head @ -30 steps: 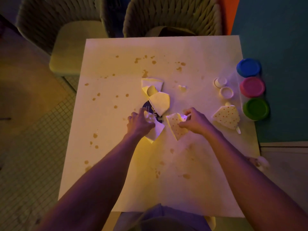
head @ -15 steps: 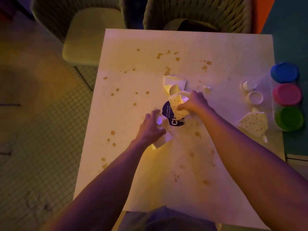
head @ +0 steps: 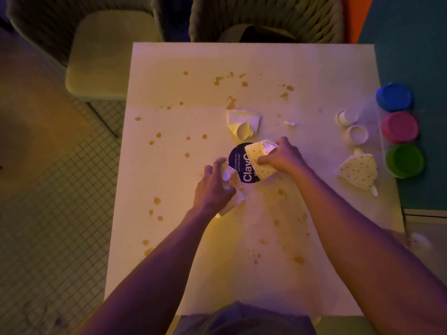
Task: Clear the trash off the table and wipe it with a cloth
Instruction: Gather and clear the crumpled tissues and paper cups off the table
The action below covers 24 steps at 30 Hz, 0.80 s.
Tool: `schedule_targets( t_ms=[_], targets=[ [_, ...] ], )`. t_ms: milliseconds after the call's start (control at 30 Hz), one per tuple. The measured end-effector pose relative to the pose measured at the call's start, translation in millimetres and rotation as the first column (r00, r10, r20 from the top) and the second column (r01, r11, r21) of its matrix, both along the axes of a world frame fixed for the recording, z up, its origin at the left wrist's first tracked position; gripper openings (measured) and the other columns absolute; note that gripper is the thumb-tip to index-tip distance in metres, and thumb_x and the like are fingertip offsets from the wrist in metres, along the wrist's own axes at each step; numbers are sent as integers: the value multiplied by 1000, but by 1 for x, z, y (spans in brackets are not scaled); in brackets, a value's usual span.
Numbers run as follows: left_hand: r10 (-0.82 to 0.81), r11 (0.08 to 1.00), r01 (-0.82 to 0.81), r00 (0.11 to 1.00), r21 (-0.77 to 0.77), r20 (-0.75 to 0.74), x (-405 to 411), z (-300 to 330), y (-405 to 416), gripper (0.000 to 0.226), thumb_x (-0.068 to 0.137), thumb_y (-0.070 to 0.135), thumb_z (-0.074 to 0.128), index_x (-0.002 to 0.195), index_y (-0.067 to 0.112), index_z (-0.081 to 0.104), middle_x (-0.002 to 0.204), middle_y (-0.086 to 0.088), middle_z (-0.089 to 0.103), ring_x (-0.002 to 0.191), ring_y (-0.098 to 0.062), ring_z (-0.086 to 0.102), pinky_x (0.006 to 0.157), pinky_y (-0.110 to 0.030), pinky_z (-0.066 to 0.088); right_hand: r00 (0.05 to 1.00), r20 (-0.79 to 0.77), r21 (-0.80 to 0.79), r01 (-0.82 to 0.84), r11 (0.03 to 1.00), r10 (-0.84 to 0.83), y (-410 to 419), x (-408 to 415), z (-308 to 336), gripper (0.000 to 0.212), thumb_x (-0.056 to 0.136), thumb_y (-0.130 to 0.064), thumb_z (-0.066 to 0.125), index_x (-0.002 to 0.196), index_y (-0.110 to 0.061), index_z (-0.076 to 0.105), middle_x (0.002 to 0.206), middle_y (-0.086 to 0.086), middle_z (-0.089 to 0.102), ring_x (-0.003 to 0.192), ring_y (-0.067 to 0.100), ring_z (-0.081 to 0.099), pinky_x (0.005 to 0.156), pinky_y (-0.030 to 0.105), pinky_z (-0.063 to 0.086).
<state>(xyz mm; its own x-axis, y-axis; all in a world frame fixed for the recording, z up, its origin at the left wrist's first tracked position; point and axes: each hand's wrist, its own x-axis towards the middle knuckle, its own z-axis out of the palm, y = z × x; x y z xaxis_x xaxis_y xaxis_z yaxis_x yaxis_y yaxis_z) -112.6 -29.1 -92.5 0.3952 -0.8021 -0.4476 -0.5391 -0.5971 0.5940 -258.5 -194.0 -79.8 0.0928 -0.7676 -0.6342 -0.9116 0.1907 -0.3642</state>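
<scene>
The white table (head: 302,73) is speckled with brown stains. At its middle lies a dark round sticker (head: 239,163) with white lettering. My right hand (head: 281,157) grips a dotted paper scrap (head: 258,158) that overlaps the sticker. My left hand (head: 215,187) holds a crumpled white paper piece (head: 233,199) just left of the sticker. Another torn white paper piece (head: 244,123) lies behind them. A second dotted scrap (head: 360,170) rests at the right side.
Two small white caps (head: 356,134) sit near the table's right edge. Blue (head: 394,96), pink (head: 400,126) and green (head: 405,160) lids line the teal surface beside it. Two woven chairs (head: 266,18) stand behind the table. Tiled floor lies to the left.
My right hand carried its dotted scrap left and away from me onto the sticker. My left hand kept its white paper and shifted only slightly.
</scene>
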Motion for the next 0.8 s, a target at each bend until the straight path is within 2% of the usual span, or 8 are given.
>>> schedule_targets(
  t_ms=[67, 167, 233, 333, 400, 500, 633, 800],
  targets=[
    [10, 999, -10, 1000, -37, -9, -3, 4, 2, 70, 79, 24, 68, 138, 41, 34, 116, 0, 48, 95, -35, 61, 78, -41, 52, 990, 99, 2, 104, 995, -103, 14, -9, 5, 80, 66, -41, 85, 130, -18, 44, 126, 9, 59, 108, 28, 60, 82, 37, 54],
    [27, 996, -30, 999, -88, -36, -7, 11, 0, 68, 78, 24, 67, 136, 41, 36, 114, 0, 49, 95, -35, 60, 80, -41, 51, 952, 209, -4, 228, 974, -222, 40, -24, 15, 69, 68, -37, 85, 126, -24, 49, 116, 2, 62, 98, 24, 62, 68, 36, 57],
    [26, 991, -32, 998, -132, -50, -9, 17, 0, 70, 77, 24, 68, 137, 41, 37, 116, -1, 50, 96, -35, 60, 80, -41, 51, 943, 226, -48, 259, 965, -242, 59, -31, 22, 63, 68, -40, 84, 122, -26, 54, 114, 3, 65, 99, 26, 64, 75, 39, 58],
    [-16, 983, 3, 998, -185, -67, -15, 24, 2, 71, 76, 23, 70, 137, 42, 38, 117, 0, 49, 95, -34, 60, 79, -39, 49, 931, 225, -118, 318, 941, -286, 88, -46, 32, 62, 68, -43, 84, 121, -25, 57, 118, 6, 67, 105, 26, 63, 86, 33, 52],
    [-74, 973, 56, 994, -222, -75, -26, 31, 5, 72, 76, 23, 71, 137, 43, 38, 117, -1, 49, 96, -33, 60, 80, -39, 50, 918, 229, -158, 364, 918, -324, 108, -62, 39, 61, 69, -41, 84, 121, -23, 58, 117, 7, 68, 106, 27, 63, 84, 31, 50],
    [-141, 958, 117, 987, -261, -78, -45, 38, 9, 75, 76, 21, 73, 139, 43, 39, 129, -2, 50, 105, -30, 60, 82, -36, 49, 902, 226, -202, 414, 888, -369, 133, -87, 49, 59, 70, -39, 83, 120, -23, 58, 116, 8, 68, 107, 28, 63, 85, 32, 50],
    [-217, 938, 187, 974, -293, -73, -72, 44, 18, 78, 75, 19, 75, 144, 33, 41, 135, -3, 48, 114, -29, 56, 89, -38, 47, 874, 227, -211, 474, 855, -429, 162, -116, 57, 55, 70, -37, 83, 117, -24, 58, 114, 5, 68, 105, 27, 63, 80, 29, 47],
    [-346, 899, 306, 935, -314, -82, -123, 50, 41, 77, 77, 17, 77, 144, 34, 40, 128, -2, 49, 108, -29, 59, 84, -33, 45, 821, 245, -211, 564, 798, -516, 210, -164, 63, 54, 68, -39, 83, 113, -22, 59, 112, 6, 68, 103, 27, 64, 81, 31, 50]
  ],
)
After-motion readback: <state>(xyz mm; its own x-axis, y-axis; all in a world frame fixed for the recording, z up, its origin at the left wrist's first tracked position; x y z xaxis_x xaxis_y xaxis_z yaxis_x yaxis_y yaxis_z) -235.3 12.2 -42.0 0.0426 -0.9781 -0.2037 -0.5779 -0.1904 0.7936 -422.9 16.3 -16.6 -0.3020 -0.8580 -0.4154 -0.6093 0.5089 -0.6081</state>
